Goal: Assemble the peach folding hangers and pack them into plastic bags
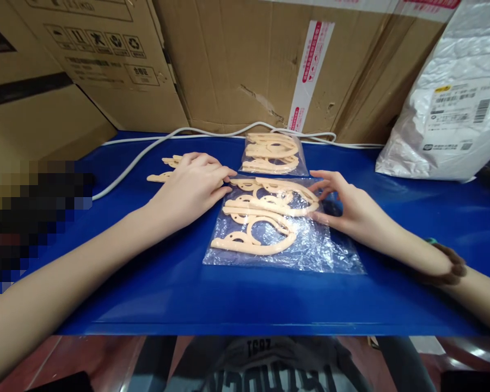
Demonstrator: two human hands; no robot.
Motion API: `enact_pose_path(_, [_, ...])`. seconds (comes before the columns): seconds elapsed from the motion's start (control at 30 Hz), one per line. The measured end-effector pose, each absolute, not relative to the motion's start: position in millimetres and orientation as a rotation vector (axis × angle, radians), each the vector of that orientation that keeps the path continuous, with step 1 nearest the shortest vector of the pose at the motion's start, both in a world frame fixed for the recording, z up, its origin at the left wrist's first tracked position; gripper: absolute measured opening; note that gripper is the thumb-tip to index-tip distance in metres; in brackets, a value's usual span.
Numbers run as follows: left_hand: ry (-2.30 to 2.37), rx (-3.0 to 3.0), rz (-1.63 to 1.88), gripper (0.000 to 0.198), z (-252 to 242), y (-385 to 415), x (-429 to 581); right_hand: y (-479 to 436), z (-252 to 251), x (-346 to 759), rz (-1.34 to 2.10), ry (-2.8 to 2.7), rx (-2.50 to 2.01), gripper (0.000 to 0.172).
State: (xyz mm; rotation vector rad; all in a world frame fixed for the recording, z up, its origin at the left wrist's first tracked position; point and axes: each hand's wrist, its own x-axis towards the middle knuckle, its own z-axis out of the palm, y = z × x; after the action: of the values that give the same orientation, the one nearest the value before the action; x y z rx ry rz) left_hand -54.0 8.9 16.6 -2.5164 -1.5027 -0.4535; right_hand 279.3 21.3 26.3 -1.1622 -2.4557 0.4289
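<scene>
A clear plastic bag [330, 253] lies flat on the blue table, with several pale folding hangers [269, 202] inside it. At its upper left corner, my left hand [196, 182] has thumb and fingertips drawn close together on the bag's edge. My right hand [347, 204] is at the other side, thumb and fingers apart, its tips touching the bag by the hangers' curved ends. Just behind lies a second bag of pale hangers [271, 153]. Loose pale hanger pieces [159, 177] are partly hidden behind my left hand.
Cardboard boxes [237, 65] stand along the back of the blue table [245, 305]. A white cable [147, 149] runs in front of them. At the back right stands a white plastic parcel [416, 136] with a label. A blurred patch covers the left edge.
</scene>
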Motion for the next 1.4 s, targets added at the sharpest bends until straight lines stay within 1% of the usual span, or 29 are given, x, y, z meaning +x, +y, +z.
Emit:
enact_pose_path(0.1, [-1.506,-2.485,-0.446,0.035,15.2,8.8,-53.2,23.7,21.5,265.3,0.497,-2.385,-1.133,0.060])
enact_pose_path(0.17, [-1.517,-2.480,-0.453,0.036,14.4,8.7,-52.9,26.7,21.1,260.7,0.552,-2.367,-1.112,0.056])
enact_pose_path(0.3, [-1.544,-2.505,-0.454,0.038,14.5,9.0,-51.9,32.0,23.2,258.7,0.634,-2.329,-1.120,0.058])
enact_pose_path(0.63, [-1.526,-2.486,-0.479,0.037,13.3,7.5,-49.9,30.0,25.0,247.0,0.388,-2.402,-1.235,0.057])
enact_pose_path(0.87, [-1.369,-2.447,-0.365,0.040,16.3,22.1,-50.2,27.3,18.0,247.8,0.217,-2.450,-1.165,0.049])
enact_pose_path(1.0, [-1.296,-2.567,-0.288,0.040,15.5,43.7,-54.8,27.6,16.9,247.3,0.202,-2.464,-1.143,0.043])
enact_pose_path(1.13, [-1.344,-2.646,-0.232,0.042,18.0,57.7,-56.5,29.0,18.6,244.6,0.218,-2.462,-1.149,0.043])
enact_pose_path(1.27, [-1.422,-2.687,-0.165,0.043,27.3,54.6,-54.5,31.0,19.0,243.8,0.231,-2.461,-1.145,0.046])
enact_pose_path(1.4, [-1.424,-2.687,-0.093,0.047,38.6,41.8,-56.1,32.3,17.5,243.5,0.114,-2.487,-1.130,0.046])
